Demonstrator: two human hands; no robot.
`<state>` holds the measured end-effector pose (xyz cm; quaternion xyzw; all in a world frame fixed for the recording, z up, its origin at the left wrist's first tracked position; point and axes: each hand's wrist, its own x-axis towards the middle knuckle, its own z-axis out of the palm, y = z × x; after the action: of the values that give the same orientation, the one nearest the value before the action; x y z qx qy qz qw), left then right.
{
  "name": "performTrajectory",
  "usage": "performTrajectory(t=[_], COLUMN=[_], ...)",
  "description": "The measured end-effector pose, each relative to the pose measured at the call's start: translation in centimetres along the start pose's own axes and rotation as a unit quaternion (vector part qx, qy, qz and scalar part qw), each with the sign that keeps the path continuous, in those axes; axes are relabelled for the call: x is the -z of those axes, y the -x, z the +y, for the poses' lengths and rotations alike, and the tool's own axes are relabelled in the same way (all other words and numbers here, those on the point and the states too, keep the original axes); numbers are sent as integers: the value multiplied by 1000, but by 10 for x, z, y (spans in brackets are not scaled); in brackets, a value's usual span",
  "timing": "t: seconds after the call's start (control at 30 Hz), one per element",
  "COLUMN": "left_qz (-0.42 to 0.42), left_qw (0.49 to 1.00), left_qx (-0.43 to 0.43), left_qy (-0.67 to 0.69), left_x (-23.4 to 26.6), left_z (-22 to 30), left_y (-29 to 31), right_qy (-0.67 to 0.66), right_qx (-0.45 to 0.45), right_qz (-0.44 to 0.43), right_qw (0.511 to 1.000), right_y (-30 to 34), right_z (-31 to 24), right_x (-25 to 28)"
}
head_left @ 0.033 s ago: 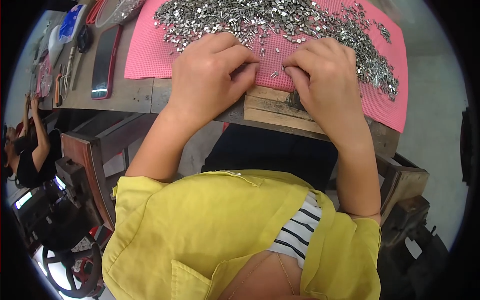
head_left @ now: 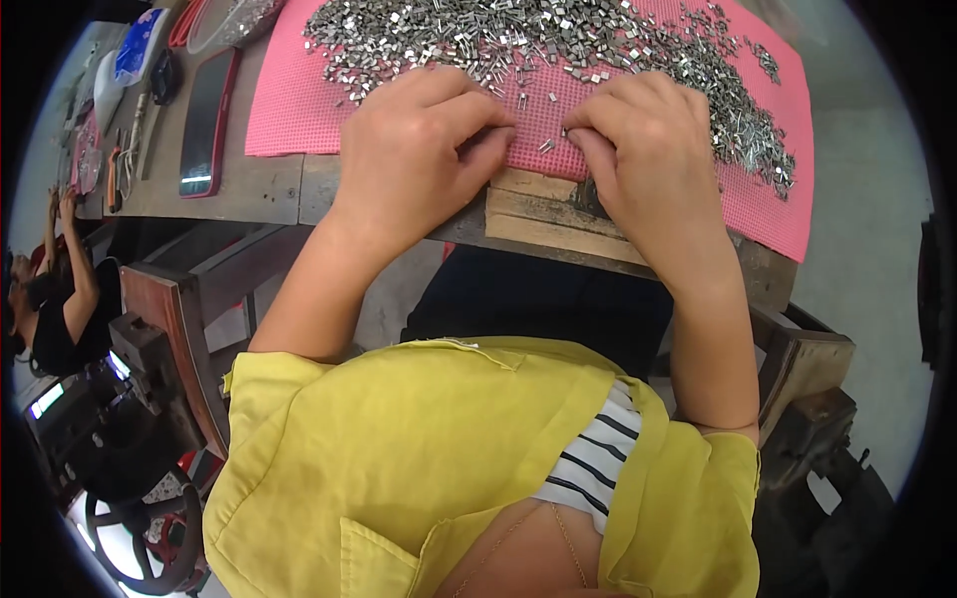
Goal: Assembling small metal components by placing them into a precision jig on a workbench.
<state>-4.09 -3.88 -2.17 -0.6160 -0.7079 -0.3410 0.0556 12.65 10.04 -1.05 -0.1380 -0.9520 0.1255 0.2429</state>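
Note:
Over the near edge of a pink textured mat point(head_left: 274, 120), both my hands rest with fingers curled. My left hand point(head_left: 414, 149) has thumb and forefinger pressed together; what they hold, if anything, is hidden. A small metal piece point(head_left: 564, 132) shows at the tips of my right hand point(head_left: 653, 159), pinched between thumb and forefinger. Between the hands lie loose metal parts with thin legs, one of them point(head_left: 546, 146) closest to my right fingertips. Beyond my fingers spreads a large heap of similar silvery parts point(head_left: 469, 40).
A wooden block point(head_left: 538, 221) sits at the table's front edge, with a dark metal piece point(head_left: 588, 197) beside my right hand. To the left lie a phone point(head_left: 206, 125) in a red case, orange-handled pliers point(head_left: 114, 179) and a clear bag point(head_left: 234, 25). Another person point(head_left: 65, 289) works at far left.

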Motion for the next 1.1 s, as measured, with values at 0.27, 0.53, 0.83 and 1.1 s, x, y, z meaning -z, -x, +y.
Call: performTrajectory(t=[0.27, 0.53, 0.83, 1.1], left_qz=[-44, -31, -51, -42], left_qw=[997, 993, 991, 996], left_qx=[42, 36, 71, 74], left_qy=[-36, -111, -99, 29], left_x=[6, 8, 6, 2], left_z=[7, 18, 21, 22], left_y=[1, 1, 6, 1], right_qy=[75, 92, -12, -74], right_qx=[16, 10, -13, -107], right_qz=[-44, 2, 111, 158], right_qw=[996, 996, 994, 979], right_y=[-3, -4, 21, 78], right_z=[-6, -13, -1, 8], right_x=[4, -6, 19, 54])
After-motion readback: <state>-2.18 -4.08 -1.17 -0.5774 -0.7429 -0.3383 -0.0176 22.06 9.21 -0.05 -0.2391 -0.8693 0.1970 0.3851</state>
